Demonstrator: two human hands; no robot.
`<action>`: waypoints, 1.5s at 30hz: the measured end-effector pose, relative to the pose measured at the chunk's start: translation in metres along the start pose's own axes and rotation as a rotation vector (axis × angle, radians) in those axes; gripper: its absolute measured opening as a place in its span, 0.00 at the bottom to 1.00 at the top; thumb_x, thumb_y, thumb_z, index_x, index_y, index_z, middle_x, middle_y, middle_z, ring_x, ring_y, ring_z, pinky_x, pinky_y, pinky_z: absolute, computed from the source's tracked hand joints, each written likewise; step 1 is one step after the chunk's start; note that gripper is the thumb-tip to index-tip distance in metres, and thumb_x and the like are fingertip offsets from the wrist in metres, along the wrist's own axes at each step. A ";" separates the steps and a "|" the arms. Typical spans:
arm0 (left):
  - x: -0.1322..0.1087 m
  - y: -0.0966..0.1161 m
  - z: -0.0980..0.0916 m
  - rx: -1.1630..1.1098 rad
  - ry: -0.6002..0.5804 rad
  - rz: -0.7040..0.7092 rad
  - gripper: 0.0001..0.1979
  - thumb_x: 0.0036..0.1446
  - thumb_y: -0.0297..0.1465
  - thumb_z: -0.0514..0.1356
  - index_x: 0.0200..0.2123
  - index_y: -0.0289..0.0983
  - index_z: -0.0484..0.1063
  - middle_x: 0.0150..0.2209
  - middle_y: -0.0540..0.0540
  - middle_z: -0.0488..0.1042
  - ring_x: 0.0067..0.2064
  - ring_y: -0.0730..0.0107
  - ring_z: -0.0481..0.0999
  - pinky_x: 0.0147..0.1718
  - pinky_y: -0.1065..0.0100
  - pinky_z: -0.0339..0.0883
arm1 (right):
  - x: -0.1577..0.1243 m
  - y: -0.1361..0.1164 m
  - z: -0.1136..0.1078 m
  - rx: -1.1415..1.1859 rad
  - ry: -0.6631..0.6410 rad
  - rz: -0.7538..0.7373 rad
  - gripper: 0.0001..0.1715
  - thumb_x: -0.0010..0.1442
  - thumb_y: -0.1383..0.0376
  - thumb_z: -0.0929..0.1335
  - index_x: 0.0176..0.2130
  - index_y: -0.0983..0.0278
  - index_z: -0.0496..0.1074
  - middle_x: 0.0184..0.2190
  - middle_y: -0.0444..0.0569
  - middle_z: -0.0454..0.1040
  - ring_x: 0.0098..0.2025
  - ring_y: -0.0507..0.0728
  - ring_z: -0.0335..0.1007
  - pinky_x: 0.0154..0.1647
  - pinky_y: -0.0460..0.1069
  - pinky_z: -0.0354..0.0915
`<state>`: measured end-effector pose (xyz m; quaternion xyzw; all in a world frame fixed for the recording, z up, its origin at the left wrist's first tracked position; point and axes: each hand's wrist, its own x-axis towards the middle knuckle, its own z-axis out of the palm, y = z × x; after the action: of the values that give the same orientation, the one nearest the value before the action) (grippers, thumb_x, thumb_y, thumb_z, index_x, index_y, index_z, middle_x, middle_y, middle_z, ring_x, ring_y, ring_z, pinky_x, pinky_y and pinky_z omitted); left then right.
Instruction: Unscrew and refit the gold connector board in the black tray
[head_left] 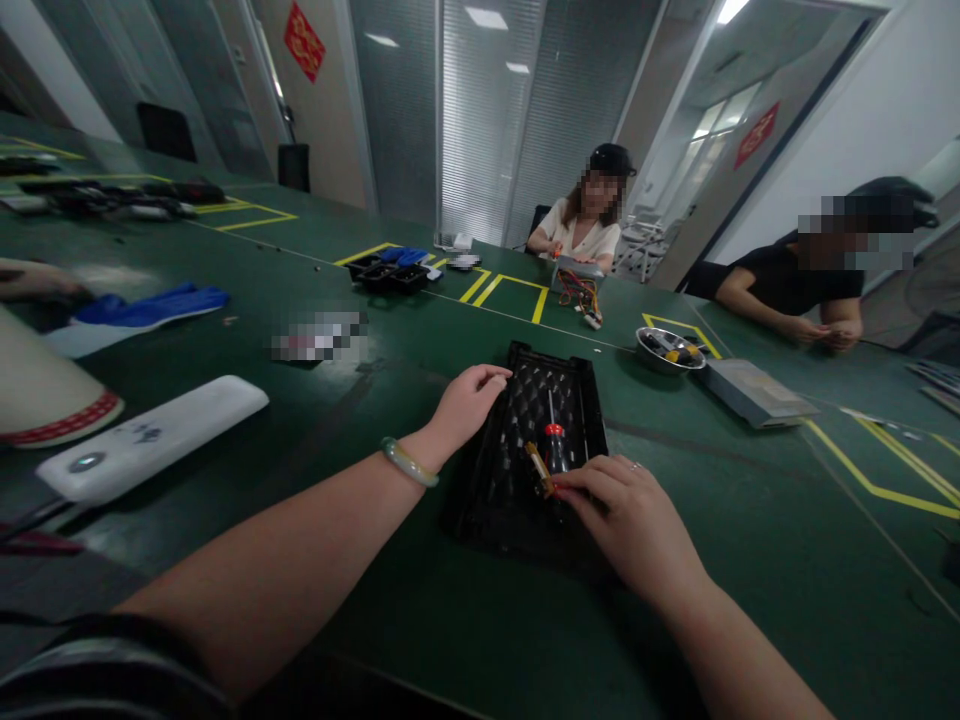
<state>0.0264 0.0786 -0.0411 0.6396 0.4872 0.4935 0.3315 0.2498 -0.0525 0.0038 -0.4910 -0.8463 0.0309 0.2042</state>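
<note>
Black perforated plastic tray (487, 500) lies before us on the green work table (750, 560), its near edge just short of our forearms. Our left hand (469, 405), a pale green bangle (409, 462) at the wrist, rests half curled on the tray's upper left rim, holding nothing we can see. Our right hand (630, 525) reaches in from the lower right, partly open, its fingertips (577, 482) at a brass-coloured part (538, 470) beside a red-collared screwdriver (553, 440) lying on the tray, shaft pointing away from us; we cannot tell whether the hand has hold of either. Bare green tabletop opens to the right of the tray, running to a steel bowl of parts (670, 350) and a grey metal box (754, 392), both well apart from our hands. To the left, open table separates the tray from a white oblong device (150, 440). Across the table, a seated co-worker (581, 225) holds an orange-handled tool above a metal unit with coloured wires (577, 285); a second co-worker (787, 290) sits at right, hands together near the table's edge.
</note>
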 end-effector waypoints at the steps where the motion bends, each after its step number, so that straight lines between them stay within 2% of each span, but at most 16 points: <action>1: -0.001 0.002 -0.001 0.026 -0.003 0.027 0.12 0.63 0.35 0.55 0.42 0.39 0.78 0.45 0.47 0.79 0.49 0.63 0.76 0.52 0.62 0.66 | 0.000 0.000 -0.001 -0.003 0.017 0.024 0.07 0.64 0.68 0.70 0.43 0.57 0.77 0.37 0.44 0.76 0.40 0.58 0.69 0.44 0.55 0.63; 3: -0.004 0.008 -0.003 0.109 -0.037 0.112 0.13 0.64 0.36 0.54 0.37 0.40 0.78 0.42 0.47 0.79 0.48 0.63 0.75 0.53 0.60 0.64 | 0.000 0.002 -0.002 -0.004 0.042 0.071 0.07 0.64 0.68 0.70 0.43 0.57 0.76 0.38 0.44 0.76 0.41 0.58 0.70 0.45 0.55 0.64; 5: -0.008 0.015 -0.004 0.211 -0.126 0.209 0.16 0.66 0.38 0.53 0.33 0.40 0.78 0.40 0.48 0.79 0.48 0.62 0.74 0.54 0.58 0.61 | 0.000 0.006 -0.002 -0.008 0.053 0.107 0.07 0.64 0.67 0.70 0.43 0.57 0.76 0.39 0.44 0.76 0.41 0.58 0.70 0.45 0.56 0.64; 8: -0.014 0.024 -0.007 0.347 -0.333 0.326 0.13 0.64 0.39 0.55 0.37 0.43 0.80 0.43 0.49 0.78 0.49 0.61 0.71 0.54 0.55 0.55 | 0.000 0.010 -0.001 -0.018 0.046 0.139 0.07 0.64 0.66 0.71 0.43 0.56 0.76 0.39 0.44 0.76 0.42 0.59 0.70 0.45 0.56 0.65; 12: -0.020 0.034 -0.011 0.465 -0.601 0.454 0.11 0.62 0.38 0.58 0.44 0.48 0.80 0.46 0.51 0.78 0.51 0.60 0.69 0.52 0.56 0.50 | 0.000 0.012 0.000 -0.017 0.032 0.147 0.08 0.64 0.66 0.70 0.44 0.55 0.76 0.39 0.44 0.76 0.42 0.59 0.70 0.45 0.57 0.65; 17: -0.021 0.038 -0.016 0.518 -0.713 0.511 0.10 0.59 0.35 0.61 0.43 0.49 0.79 0.48 0.52 0.77 0.51 0.60 0.67 0.54 0.57 0.47 | 0.001 0.010 0.000 -0.010 0.032 0.136 0.08 0.64 0.66 0.70 0.44 0.55 0.76 0.39 0.44 0.76 0.42 0.59 0.70 0.45 0.56 0.64; 20: -0.020 0.037 -0.018 0.534 -0.745 0.525 0.09 0.58 0.35 0.62 0.41 0.48 0.79 0.49 0.53 0.76 0.52 0.61 0.67 0.56 0.57 0.45 | 0.001 0.010 0.001 -0.008 0.042 0.138 0.08 0.64 0.66 0.70 0.44 0.55 0.76 0.39 0.44 0.76 0.42 0.59 0.70 0.45 0.56 0.64; 25: -0.020 0.036 -0.020 0.545 -0.782 0.542 0.10 0.59 0.38 0.63 0.44 0.48 0.78 0.51 0.53 0.75 0.53 0.60 0.66 0.57 0.57 0.43 | 0.001 0.010 0.001 -0.009 0.045 0.134 0.08 0.64 0.66 0.70 0.43 0.55 0.77 0.39 0.44 0.76 0.42 0.59 0.70 0.44 0.56 0.63; 29: -0.020 0.038 -0.020 0.532 -0.793 0.512 0.09 0.58 0.40 0.64 0.41 0.46 0.77 0.50 0.53 0.76 0.53 0.60 0.66 0.56 0.58 0.43 | 0.001 0.011 0.002 -0.012 0.050 0.126 0.08 0.64 0.67 0.70 0.44 0.55 0.77 0.39 0.44 0.76 0.42 0.59 0.70 0.44 0.56 0.63; 34: -0.016 0.038 -0.023 0.442 -0.809 0.451 0.09 0.60 0.41 0.63 0.40 0.45 0.77 0.43 0.54 0.79 0.50 0.63 0.71 0.55 0.60 0.45 | 0.000 0.011 0.000 0.008 0.060 0.132 0.09 0.64 0.66 0.69 0.45 0.56 0.76 0.39 0.45 0.76 0.42 0.60 0.71 0.45 0.57 0.64; 38: -0.014 0.041 -0.027 0.325 -0.726 0.385 0.10 0.59 0.42 0.64 0.39 0.44 0.77 0.39 0.54 0.80 0.44 0.66 0.75 0.54 0.60 0.50 | 0.000 0.008 -0.002 0.031 0.072 0.159 0.11 0.65 0.66 0.69 0.47 0.57 0.75 0.40 0.46 0.76 0.43 0.60 0.71 0.45 0.58 0.64; 42: -0.016 0.045 -0.026 0.273 -0.636 0.344 0.10 0.59 0.41 0.63 0.38 0.43 0.78 0.41 0.52 0.80 0.47 0.63 0.74 0.54 0.59 0.54 | 0.000 0.005 -0.003 0.070 0.107 0.180 0.17 0.65 0.65 0.69 0.53 0.56 0.72 0.41 0.46 0.76 0.44 0.60 0.71 0.48 0.59 0.65; 45: -0.020 0.045 -0.021 0.265 -0.600 0.362 0.10 0.59 0.40 0.63 0.38 0.42 0.78 0.40 0.52 0.80 0.45 0.64 0.74 0.53 0.59 0.56 | -0.002 0.005 -0.002 0.097 0.144 0.185 0.22 0.64 0.65 0.70 0.56 0.54 0.69 0.42 0.46 0.75 0.45 0.60 0.71 0.49 0.58 0.65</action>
<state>0.0188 0.0447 -0.0003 0.8689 0.3073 0.2675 0.2811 0.2551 -0.0518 0.0043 -0.5576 -0.7780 0.0553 0.2842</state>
